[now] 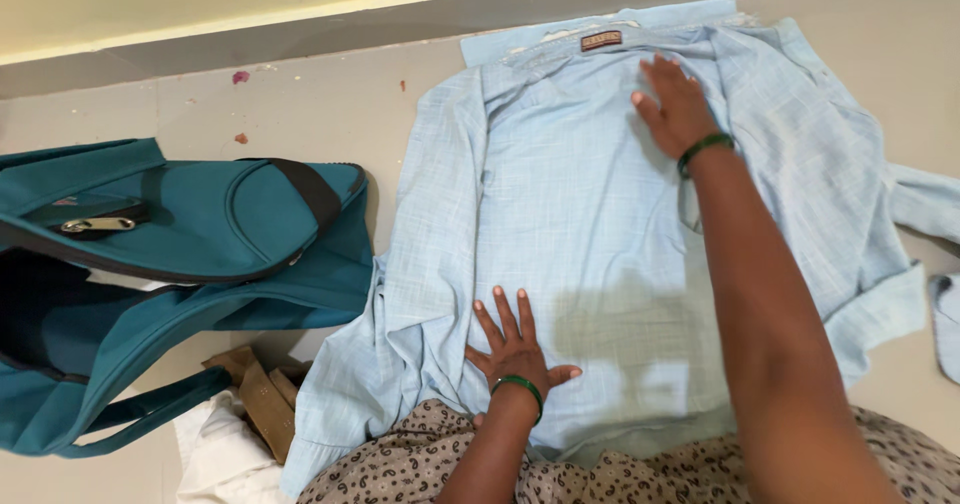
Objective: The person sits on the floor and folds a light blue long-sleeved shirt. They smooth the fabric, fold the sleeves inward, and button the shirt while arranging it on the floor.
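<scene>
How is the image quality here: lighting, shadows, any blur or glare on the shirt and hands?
Head view: soft, even light, no glare; a faint shadow falls on the light blue shirt near the left hand; right hand and teal bag are sharp, with no obvious motion blur; the right forearm looms large close to the lens.

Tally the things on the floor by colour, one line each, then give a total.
Light blue: 1, the shirt, spread flat under the left hand and right hand
Teal: 1, the bag, lying open left of the shirt
Brown: 1, the folded cloth below the bag
White: 1, the cloth beside the brown one
Total: 4
</scene>
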